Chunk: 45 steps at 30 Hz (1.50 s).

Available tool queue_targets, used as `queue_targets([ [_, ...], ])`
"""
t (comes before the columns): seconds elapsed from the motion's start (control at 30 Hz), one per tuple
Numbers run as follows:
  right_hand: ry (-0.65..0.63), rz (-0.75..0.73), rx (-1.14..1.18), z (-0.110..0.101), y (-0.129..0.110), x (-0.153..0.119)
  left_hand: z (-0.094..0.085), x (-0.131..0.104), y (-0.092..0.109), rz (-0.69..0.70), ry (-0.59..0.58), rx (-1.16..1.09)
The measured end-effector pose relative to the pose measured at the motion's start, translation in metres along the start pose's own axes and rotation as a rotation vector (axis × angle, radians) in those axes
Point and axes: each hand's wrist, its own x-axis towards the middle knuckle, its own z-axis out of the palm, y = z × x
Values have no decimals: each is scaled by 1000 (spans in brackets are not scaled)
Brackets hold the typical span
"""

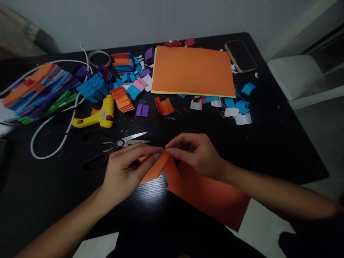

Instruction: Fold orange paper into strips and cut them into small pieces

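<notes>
Both hands meet over a sheet of orange paper (212, 195) near the table's front edge. My left hand (126, 168) pinches a strip-like part of the paper between thumb and fingers. My right hand (199, 152) pinches the paper close beside the left fingertips, at a raised, creased corner. The rest of the sheet spreads out to the right under my right forearm and hangs past the table edge. Whether the left part is wholly joined to the sheet, I cannot tell. Just behind my left hand lies a pair of black-handled scissors (120, 143), blades apart.
A yellow glue gun (100, 114) and a white cable (34, 143) lie at the left, by bundles of folded paper (40, 91). Stacked orange sheets (193, 70) lie at the back, with a phone (240, 55) to their right. Cut paper pieces (239, 107) are scattered around.
</notes>
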Motion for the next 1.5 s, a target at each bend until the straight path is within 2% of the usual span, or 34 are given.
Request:
queue_targets([
  [0.27,-50,40,68,0,-2,2,1,0,-1,12,-9,3],
  [0.37,-74,60,28,0,-2,1,1,0,-3,3,-7,-1],
  [0.73,-39,92,-1,1,1,1,2,-2,-9,-121,20,-57],
  [1.0,-3,-64,-92,1,4,1,1,-1,-5,-126,-9,-73],
  [1.17,-6,-48,-118,-1,7,4,4,0,-11,-163,-15,-104],
  [1.37,-14,-7,-45,-3,14,11,6,6,-19,-296,-38,-260],
  [1.5,15,-62,-138,-4,13,13,7,9,-20,-323,-42,-327],
])
